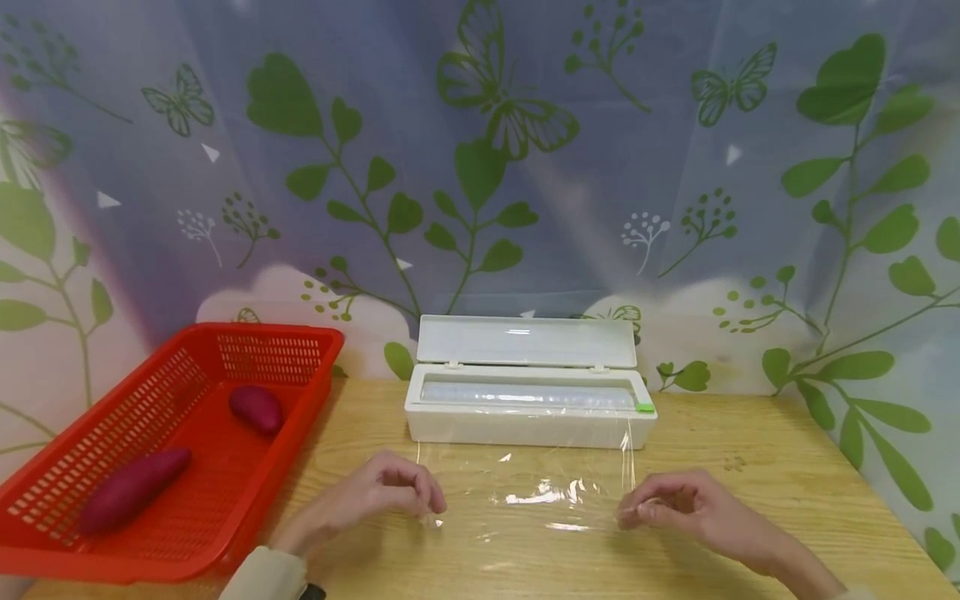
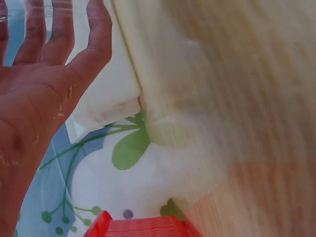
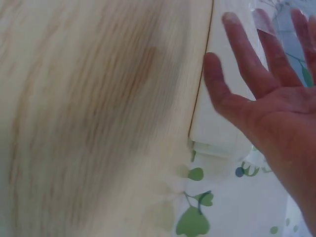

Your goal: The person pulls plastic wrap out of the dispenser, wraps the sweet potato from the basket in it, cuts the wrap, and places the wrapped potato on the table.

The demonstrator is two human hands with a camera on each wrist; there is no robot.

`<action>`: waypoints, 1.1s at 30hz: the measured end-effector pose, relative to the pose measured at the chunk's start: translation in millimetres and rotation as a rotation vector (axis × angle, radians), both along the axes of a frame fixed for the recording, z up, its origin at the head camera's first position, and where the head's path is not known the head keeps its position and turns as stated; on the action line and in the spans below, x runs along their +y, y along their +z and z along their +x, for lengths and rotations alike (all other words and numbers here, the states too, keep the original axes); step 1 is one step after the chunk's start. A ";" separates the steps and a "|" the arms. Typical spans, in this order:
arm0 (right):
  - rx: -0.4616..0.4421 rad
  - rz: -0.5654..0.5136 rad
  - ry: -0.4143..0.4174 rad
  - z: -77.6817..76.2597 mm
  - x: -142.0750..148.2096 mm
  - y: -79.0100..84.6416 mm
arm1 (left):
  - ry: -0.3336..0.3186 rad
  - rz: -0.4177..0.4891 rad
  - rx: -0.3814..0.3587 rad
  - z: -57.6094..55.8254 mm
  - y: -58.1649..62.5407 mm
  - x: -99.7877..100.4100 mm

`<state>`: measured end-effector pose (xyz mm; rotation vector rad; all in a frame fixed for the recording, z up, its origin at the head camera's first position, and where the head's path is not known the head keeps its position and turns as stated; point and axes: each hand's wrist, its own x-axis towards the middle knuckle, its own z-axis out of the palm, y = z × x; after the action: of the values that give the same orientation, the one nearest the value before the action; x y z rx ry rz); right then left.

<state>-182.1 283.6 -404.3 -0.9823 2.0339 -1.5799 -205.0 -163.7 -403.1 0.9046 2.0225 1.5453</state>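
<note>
Left hand point(image 1: 393, 490) and right hand point(image 1: 686, 510), loosely bent, grip unclear, touched clear plastic film point(image 1: 547, 493), drawn out but seemingly uncut from its oblong white box point(image 1: 528, 373).

Taking the film point(image 1: 540, 496) as our clock centre, we find the dispenser box point(image 1: 525, 431) at twelve o'clock, the roll point(image 1: 525, 395) inside it. The left hand point(image 1: 390, 487) is at nine, the right hand point(image 1: 690, 510) at three. Beyond the left hand, near nine, we see the basket point(image 1: 276, 467) on the table point(image 1: 727, 446), one sweet potato point(image 1: 257, 409) in its far end, another sweet potato point(image 1: 135, 490) nearer us. A curtain point(image 1: 570, 250) hangs behind.
</note>
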 end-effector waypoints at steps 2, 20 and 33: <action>0.011 0.033 0.047 1.1 -1.5 -1.6 | -0.025 -0.019 -0.007 0.2 -3.3 0.1; 0.347 0.484 -0.123 16.3 -22.3 -14.3 | 0.068 -0.361 0.231 10.3 -18.4 18.7; 0.491 0.644 -0.203 26.7 -36.0 -17.5 | 0.091 -0.541 0.381 15.5 -19.0 18.3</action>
<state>-155.3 247.5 -421.8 -0.9794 2.7856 -0.6771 -189.5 -145.4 -422.1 0.9359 2.5955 0.8185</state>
